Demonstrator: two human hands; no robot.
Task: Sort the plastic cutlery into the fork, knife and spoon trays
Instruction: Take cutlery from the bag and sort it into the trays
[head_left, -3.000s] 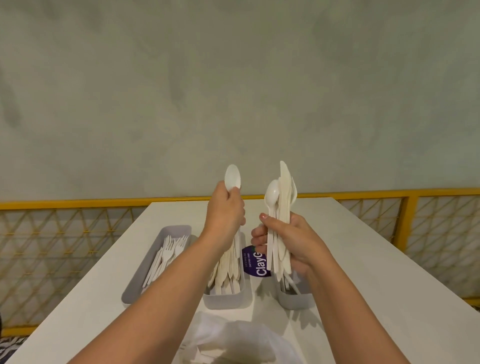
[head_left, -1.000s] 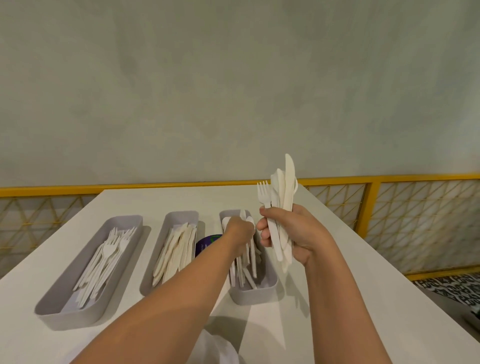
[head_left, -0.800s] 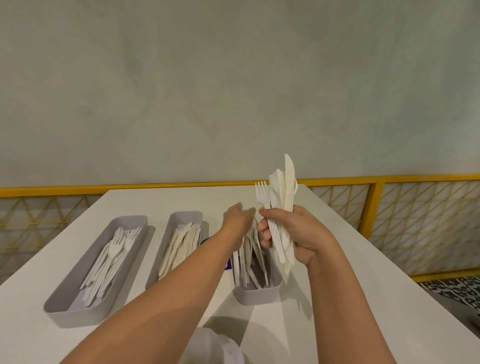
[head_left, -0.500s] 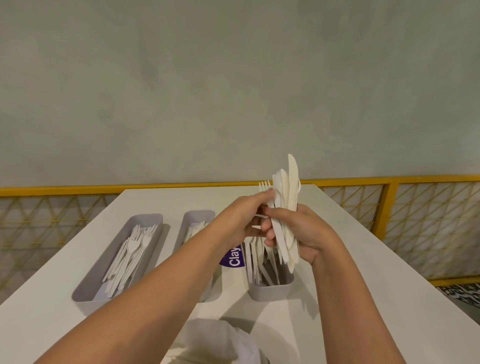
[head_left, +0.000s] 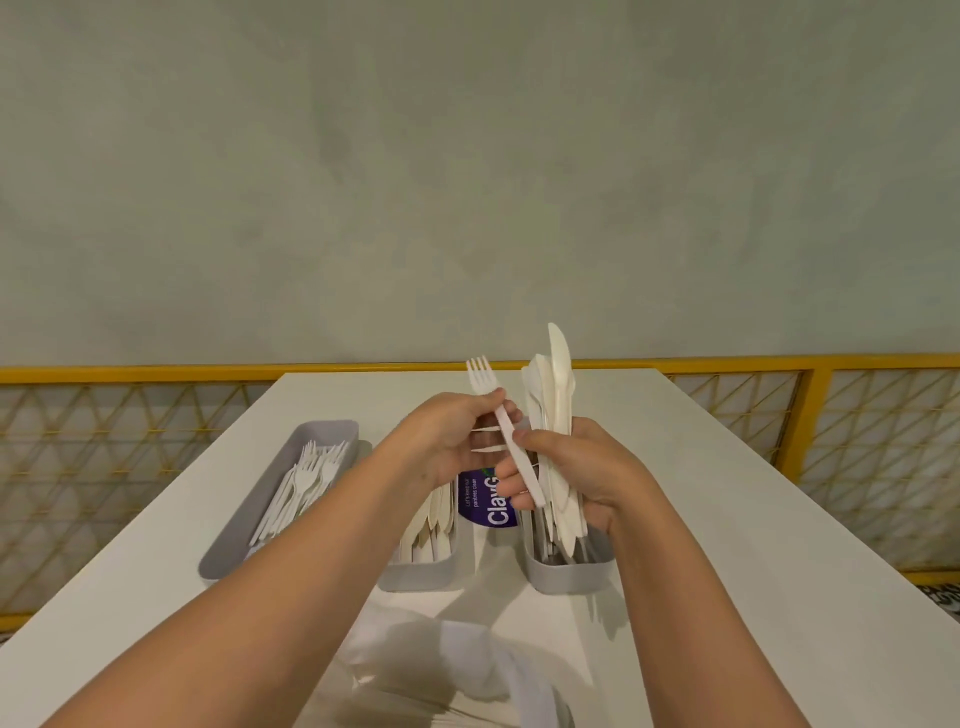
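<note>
Fork (head_left: 506, 431) now pulled out, tines up.

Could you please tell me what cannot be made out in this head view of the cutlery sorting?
- Right tray: the right hand and its bundle cover the contents.
- Middle tray: the left forearm hides its far part.
- Purple label: wording cut off by both hands.
- White bag: cut off by the bottom edge.
- Left hand: the grip on the fork is partly hidden.
</note>
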